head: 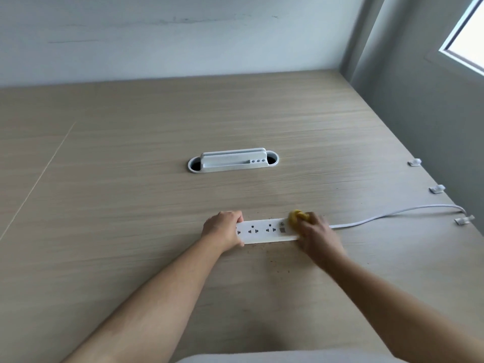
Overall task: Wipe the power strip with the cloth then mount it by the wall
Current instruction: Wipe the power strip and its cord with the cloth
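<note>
A white power strip [264, 231] lies flat on the wooden desk [131, 179], sockets facing up. My left hand [224, 229] clamps its left end, thumb on the near side and fingers over the far edge. At the strip's right end my right hand [318, 235] presses a bunched yellow cloth [296, 217] onto the top; the hand is blurred. The strip's white cable [387, 213] runs right toward the grey side wall [432, 121].
Three small white clips [436, 189] sit along the desk's right edge by the wall; the cable ends near the closest one. A white cable-port insert [233, 161] is set into the desk farther back. Dark crumbs lie on the desk around the strip.
</note>
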### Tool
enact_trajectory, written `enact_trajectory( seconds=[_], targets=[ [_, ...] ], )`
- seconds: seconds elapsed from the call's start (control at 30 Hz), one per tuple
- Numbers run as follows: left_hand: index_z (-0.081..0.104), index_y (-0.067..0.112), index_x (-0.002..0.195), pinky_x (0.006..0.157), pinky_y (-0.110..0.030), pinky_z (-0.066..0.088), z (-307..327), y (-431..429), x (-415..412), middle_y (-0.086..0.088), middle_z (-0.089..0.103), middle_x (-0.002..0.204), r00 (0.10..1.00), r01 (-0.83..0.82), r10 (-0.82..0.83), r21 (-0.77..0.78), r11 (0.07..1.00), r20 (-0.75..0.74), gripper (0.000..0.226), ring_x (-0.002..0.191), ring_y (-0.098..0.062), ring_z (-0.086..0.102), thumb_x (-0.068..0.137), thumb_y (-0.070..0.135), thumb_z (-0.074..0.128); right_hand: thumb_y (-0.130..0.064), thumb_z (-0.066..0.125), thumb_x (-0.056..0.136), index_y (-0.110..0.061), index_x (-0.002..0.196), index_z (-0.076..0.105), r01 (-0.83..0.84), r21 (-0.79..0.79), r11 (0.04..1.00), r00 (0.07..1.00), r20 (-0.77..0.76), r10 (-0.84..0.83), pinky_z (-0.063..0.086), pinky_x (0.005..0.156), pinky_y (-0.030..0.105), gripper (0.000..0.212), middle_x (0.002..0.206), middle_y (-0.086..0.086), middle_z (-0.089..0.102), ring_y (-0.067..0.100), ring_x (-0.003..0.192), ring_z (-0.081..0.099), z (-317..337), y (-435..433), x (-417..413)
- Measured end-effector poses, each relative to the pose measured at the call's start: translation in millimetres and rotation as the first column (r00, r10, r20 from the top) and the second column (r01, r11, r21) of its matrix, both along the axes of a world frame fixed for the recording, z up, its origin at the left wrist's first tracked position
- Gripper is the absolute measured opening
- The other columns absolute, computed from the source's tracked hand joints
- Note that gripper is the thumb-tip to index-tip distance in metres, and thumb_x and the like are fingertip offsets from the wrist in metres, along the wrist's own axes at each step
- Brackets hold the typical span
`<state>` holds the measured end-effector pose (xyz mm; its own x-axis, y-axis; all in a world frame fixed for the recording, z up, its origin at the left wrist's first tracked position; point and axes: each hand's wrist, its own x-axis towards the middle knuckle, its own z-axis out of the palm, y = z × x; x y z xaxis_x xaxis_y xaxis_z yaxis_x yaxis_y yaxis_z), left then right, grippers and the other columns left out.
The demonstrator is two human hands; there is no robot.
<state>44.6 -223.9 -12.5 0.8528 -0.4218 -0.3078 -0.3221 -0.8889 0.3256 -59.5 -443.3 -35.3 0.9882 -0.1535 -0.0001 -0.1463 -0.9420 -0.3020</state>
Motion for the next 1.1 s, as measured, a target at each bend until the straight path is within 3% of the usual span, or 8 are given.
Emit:
enact_trajectory(
  seconds=[0.1,0.2,0.3,0.37,0.5,0.63,0.8,1.1],
  targets=[
    [0.053,0.025,0.102,0.074,-0.03,0.041,-3,-1,-1,0.007,0.064,0.114,1.0,0.001,-0.001,0.038,0.999,0.0,0.048,0.103,-0.02,0.058,0.063,0.027,0.081,0.003,0.052,0.079,-0.008,0.111,0.063,0.31,0.073,0.948,0.95,0.003,-0.311,0.043,0.081,0.035,0.036,0.107,0.017,0.053,0.036,0.101,0.047,14,-47,-4],
    [0.048,0.028,0.113,0.084,-0.032,0.04,-2,-7,-2,0.007,0.058,0.123,1.0,0.023,-0.021,0.104,0.994,-0.02,0.061,0.112,-0.02,0.053,0.062,0.033,0.081,0.011,0.046,0.077,-0.007,0.112,0.063,0.339,0.218,0.915,0.925,0.098,-0.366,0.038,0.073,0.03,0.042,0.099,0.014,0.05,0.034,0.093,0.05,30,-65,-9],
    [0.035,0.032,0.132,0.1,-0.038,0.035,5,-32,-8,0.005,0.045,0.137,0.995,0.085,-0.091,0.152,0.985,0.03,0.092,0.128,-0.019,0.042,0.055,0.047,0.083,0.006,0.049,0.082,-0.004,0.113,0.062,0.358,0.279,0.891,0.919,0.063,-0.389,0.037,0.077,0.028,0.035,0.101,0.017,0.051,0.035,0.092,0.052,33,-73,-17],
    [0.032,0.033,0.135,0.101,-0.039,0.033,10,-59,-15,0.005,0.043,0.14,0.989,0.118,-0.128,0.131,0.984,0.073,0.097,0.13,-0.019,0.04,0.054,0.052,0.081,0.002,0.052,0.083,-0.003,0.109,0.064,0.339,0.289,0.895,0.933,0.015,-0.359,0.036,0.077,0.026,0.029,0.098,0.015,0.05,0.034,0.091,0.051,30,-75,-23],
    [0.037,0.025,0.136,0.104,-0.039,0.032,9,-110,-33,0.003,0.045,0.139,0.975,0.188,-0.201,0.133,0.973,0.091,0.086,0.13,-0.019,0.04,0.064,0.054,0.075,-0.01,0.056,0.082,-0.006,0.091,0.067,0.195,0.273,0.942,0.98,-0.023,-0.196,0.044,0.074,0.032,0.015,0.099,0.013,0.051,0.033,0.086,0.053,26,-69,-24],
    [0.05,0.018,0.127,0.099,-0.036,0.035,3,-128,-36,-0.003,0.055,0.128,0.969,0.204,-0.227,0.202,0.958,0.1,0.063,0.121,-0.023,0.048,0.074,0.045,0.07,-0.022,0.058,0.084,-0.009,0.088,0.069,0.07,0.204,0.976,0.997,-0.031,-0.065,0.049,0.074,0.034,0.017,0.106,0.011,0.052,0.033,0.09,0.056,14,-53,-6],
    [0.059,0.021,0.114,0.092,-0.033,0.038,-1,-123,-27,-0.002,0.063,0.115,0.954,0.225,-0.265,0.252,0.941,0.139,0.047,0.11,-0.023,0.056,0.072,0.04,0.072,-0.02,0.056,0.086,-0.012,0.091,0.07,0.016,0.163,0.986,0.998,-0.055,-0.007,0.033,0.065,0.027,0.016,0.097,0.01,0.053,0.033,0.086,0.055,-7,-38,7],
    [0.063,0.025,0.107,0.09,-0.033,0.036,-3,-127,-20,0.002,0.067,0.11,0.975,0.184,-0.208,0.244,0.952,0.078,0.047,0.107,-0.021,0.058,0.064,0.038,0.079,-0.017,0.061,0.084,-0.009,0.081,0.07,0.258,0.094,0.962,0.966,-0.032,-0.256,0.034,0.062,0.028,0.013,0.082,0.011,0.051,0.034,0.077,0.057,-9,-117,-24]
  ],
)
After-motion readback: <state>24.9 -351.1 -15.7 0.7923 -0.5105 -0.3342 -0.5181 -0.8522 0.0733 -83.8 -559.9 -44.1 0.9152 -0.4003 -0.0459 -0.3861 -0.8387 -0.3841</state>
